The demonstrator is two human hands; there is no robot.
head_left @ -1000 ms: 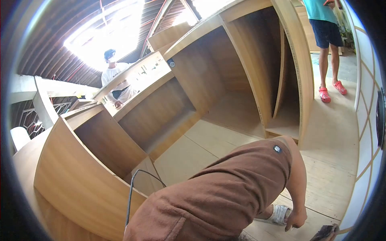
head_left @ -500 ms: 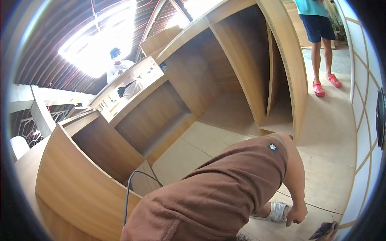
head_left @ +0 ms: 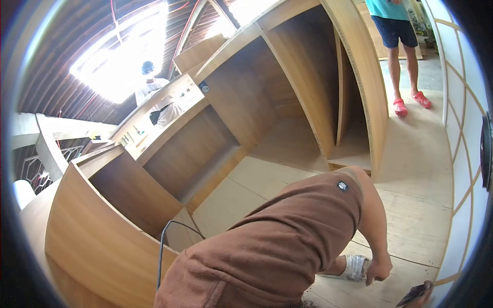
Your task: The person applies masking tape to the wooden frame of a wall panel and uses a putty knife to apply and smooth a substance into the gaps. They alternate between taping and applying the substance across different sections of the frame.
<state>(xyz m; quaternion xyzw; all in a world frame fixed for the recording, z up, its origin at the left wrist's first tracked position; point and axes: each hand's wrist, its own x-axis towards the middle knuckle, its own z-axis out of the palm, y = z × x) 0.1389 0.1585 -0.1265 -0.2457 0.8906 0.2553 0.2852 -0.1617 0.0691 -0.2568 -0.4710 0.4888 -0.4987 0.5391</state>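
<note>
A loose brown sleeve (head_left: 267, 226) with a small round badge crosses the lower middle of the view. From its end my left forearm bends down to my left hand (head_left: 379, 272). That hand hangs with curled fingers right beside a whitish strapped shoe (head_left: 355, 268); whether anything is in the fingers is hidden. At the bottom right edge my right hand (head_left: 425, 293), partly cut off, is closed around a dark flat object (head_left: 412, 295). Its kind does not show clearly. The object is held low over the pale wooden floor (head_left: 405, 205).
Wooden cabinets (head_left: 377, 118) with open compartments curve round the left and back. A black cable (head_left: 163, 241) loops near the front panel. A person in red clogs (head_left: 400, 107) stands at the upper right; another person (head_left: 149, 84) is behind the counter. A white lattice-patterned wall (head_left: 462, 154) runs along the right.
The view has shifted slightly, so the cabinets and the standing person appear a little further left. Both hands stay in nearly the same places.
</note>
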